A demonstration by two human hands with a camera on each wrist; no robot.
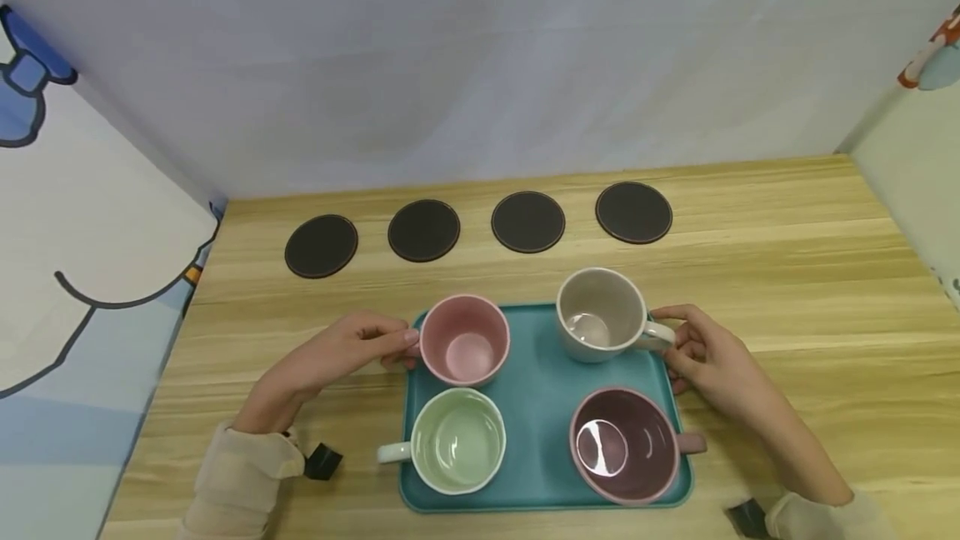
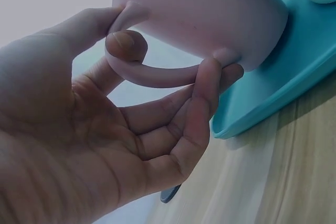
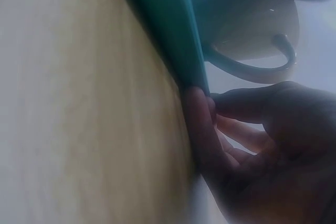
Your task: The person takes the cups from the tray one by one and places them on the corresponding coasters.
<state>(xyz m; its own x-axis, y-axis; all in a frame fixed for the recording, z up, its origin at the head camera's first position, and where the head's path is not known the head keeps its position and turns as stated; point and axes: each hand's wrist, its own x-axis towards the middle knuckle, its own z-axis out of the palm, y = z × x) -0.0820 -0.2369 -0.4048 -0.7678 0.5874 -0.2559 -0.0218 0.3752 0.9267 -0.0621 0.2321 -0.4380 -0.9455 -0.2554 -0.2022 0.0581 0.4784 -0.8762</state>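
Note:
My left hand (image 1: pixel 348 352) pinches the handle (image 2: pixel 163 77) of a pink cup (image 1: pixel 465 340) at the far left corner of a teal tray (image 1: pixel 536 382). Whether this cup's base touches the tray cannot be told. On the other side, my right hand (image 1: pixel 708 365) holds the tray's right edge between its fingertips. A beige cup (image 1: pixel 600 315) stands just beside that hand, its handle (image 3: pixel 252 72) turned toward it. Nearer me on the tray are a light green cup (image 1: pixel 459 440), handle to the left, and a mauve cup (image 1: pixel 626 444), handle to the right.
Behind the tray, black round coasters lie in a row: far left (image 1: pixel 321 246), centre left (image 1: pixel 423 230), centre right (image 1: pixel 528 222) and far right (image 1: pixel 633 212). A pale wall (image 1: pixel 480 65) closes off the wooden table (image 1: pixel 787 273) at the back.

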